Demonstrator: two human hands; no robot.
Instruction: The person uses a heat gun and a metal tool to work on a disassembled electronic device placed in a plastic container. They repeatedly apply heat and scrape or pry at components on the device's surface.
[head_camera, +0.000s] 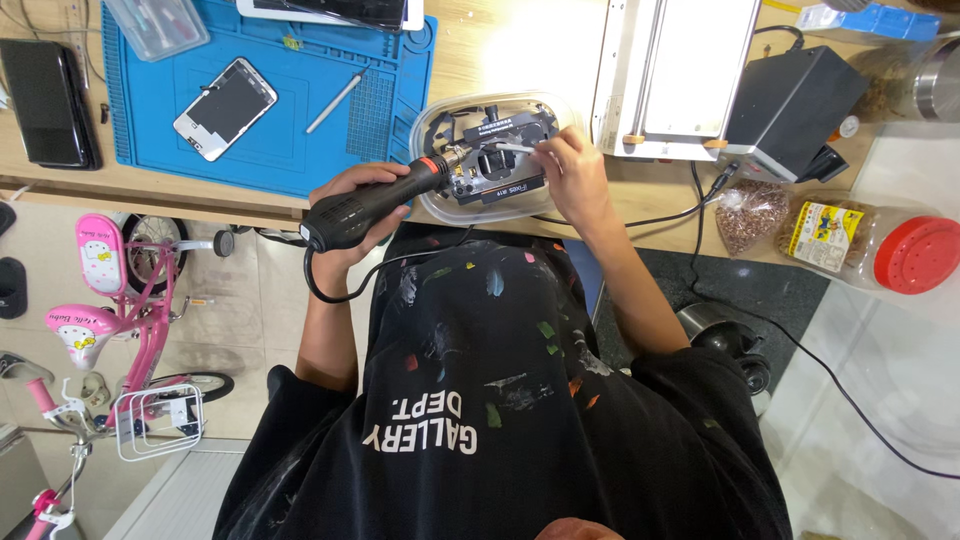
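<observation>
Hot-air tool is gripped fully closed in left hand, nozzle aimed at black fixture inside clear tray at the desk edge. Right hand pinches a white stick. Nozzle is best kept off the tray's plastic wall.
</observation>
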